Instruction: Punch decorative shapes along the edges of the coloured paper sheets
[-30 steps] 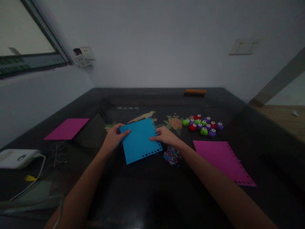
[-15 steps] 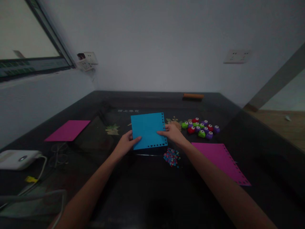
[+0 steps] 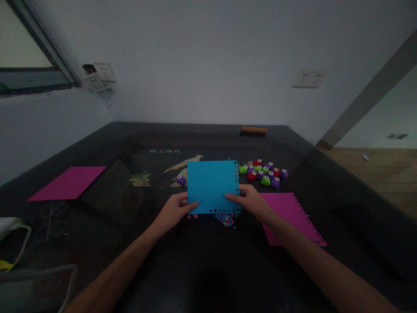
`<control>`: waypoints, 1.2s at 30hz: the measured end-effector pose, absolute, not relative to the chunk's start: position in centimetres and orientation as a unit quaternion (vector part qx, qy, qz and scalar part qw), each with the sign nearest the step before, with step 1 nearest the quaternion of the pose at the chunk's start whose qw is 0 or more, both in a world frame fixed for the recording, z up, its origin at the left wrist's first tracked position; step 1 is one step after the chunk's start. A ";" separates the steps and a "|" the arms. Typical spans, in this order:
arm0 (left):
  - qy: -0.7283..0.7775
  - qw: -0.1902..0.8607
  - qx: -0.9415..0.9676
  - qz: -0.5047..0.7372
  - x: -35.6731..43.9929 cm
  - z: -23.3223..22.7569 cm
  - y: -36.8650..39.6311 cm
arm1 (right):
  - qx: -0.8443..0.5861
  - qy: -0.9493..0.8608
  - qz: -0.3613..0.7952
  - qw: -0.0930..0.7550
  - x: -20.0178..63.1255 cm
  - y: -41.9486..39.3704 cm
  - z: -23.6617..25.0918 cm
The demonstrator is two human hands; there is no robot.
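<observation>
A square blue sheet of paper (image 3: pixel 211 184) is held up in front of me, with small punched shapes along its right and bottom edges. My left hand (image 3: pixel 176 212) pinches its lower left side, thumb in front and fingers behind. At the right side my right hand (image 3: pixel 252 201) grips the sheet the same way. Just under the sheet's lower edge lies a pile of tiny punched paper bits (image 3: pixel 227 220), partly covered by it. A purple craft punch (image 3: pixel 181 179) stands on the table left of the sheet.
Several red, green and purple craft punches (image 3: pixel 265 180) cluster to the right. A pink sheet with punched edges (image 3: pixel 293 213) lies beneath my right forearm, and another pink sheet (image 3: pixel 70 182) is at the left. An orange-brown stick (image 3: pixel 254 130) rests at the back of the dark table (image 3: pixel 208 265).
The blue sheet has come nearer and stands more upright, now overlapping the paper bits. The purple punch at its left has come into sight. My view has turned slightly right.
</observation>
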State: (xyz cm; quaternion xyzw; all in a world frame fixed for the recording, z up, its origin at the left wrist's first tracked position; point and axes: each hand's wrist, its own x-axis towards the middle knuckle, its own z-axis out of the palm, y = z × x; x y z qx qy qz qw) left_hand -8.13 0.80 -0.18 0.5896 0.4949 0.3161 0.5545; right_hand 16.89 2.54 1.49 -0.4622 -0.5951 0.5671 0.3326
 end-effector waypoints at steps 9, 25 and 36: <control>0.492 0.562 0.605 0.275 -6.0 0.7 -0.7 | -0.490 -0.624 0.544 0.273 19.3 -0.6 0.6; 0.482 0.492 0.633 0.353 -6.1 0.9 -0.6 | -0.520 -0.589 0.538 0.307 19.0 -1.1 0.4; 0.635 0.136 0.639 0.412 -10.5 -1.8 6.6 | -0.511 -0.586 0.536 0.329 19.5 -0.9 0.0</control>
